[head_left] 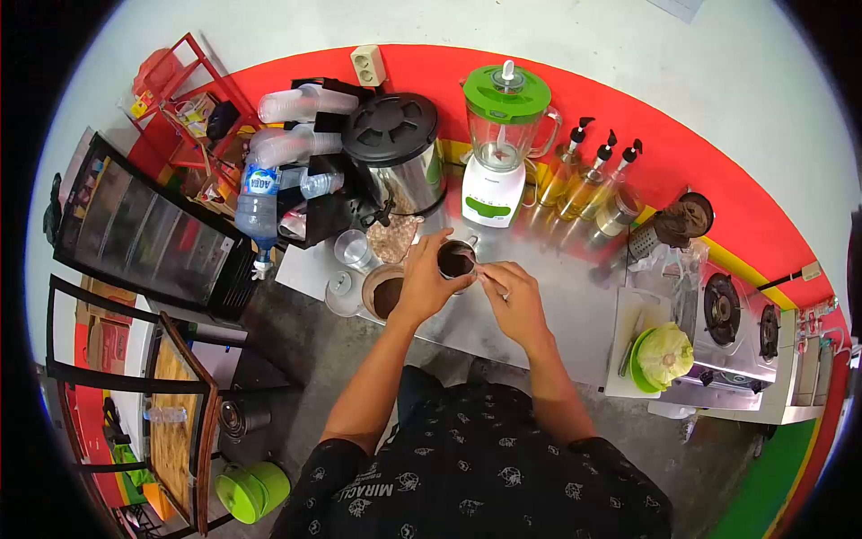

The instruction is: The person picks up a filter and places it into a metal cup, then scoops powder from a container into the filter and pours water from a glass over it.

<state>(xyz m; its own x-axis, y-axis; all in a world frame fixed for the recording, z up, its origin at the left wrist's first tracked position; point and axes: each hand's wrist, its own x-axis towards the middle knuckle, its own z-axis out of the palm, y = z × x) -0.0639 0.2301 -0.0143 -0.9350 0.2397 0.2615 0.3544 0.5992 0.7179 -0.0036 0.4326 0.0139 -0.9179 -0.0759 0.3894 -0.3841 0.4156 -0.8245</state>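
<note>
Silvery metal gleams between the hands: a small round cup (pixel 460 244), its mouth facing up, with dark brown contents (pixel 454 262). The left hand (pixel 426 277) grasps its side. The right hand (pixel 512 295), wearing 1 ring, has its fingertips at the opposite rim; I cannot tell whether they pinch the cup or a small utensil. The cup is above the steel counter (pixel 566 332), near the white blender (pixel 492 193) with its green lid; the print on that base is too small to read.

Just left of the left hand, a bowl (pixel 368 289) holds brown powder (pixel 388 298). Beside it are a clear plastic cup (pixel 354 250) and a bag of pale brown pieces (pixel 392 237). The big water bottle (pixel 258 211) reads "AQUA", and the black shirt (pixel 476 467) shows "MIRACL". To the right, 3 pump bottles (pixel 579 184) hold amber liquid; farther along, a green bowl (pixel 640 359) carries a leafy head (pixel 666 356).
</note>
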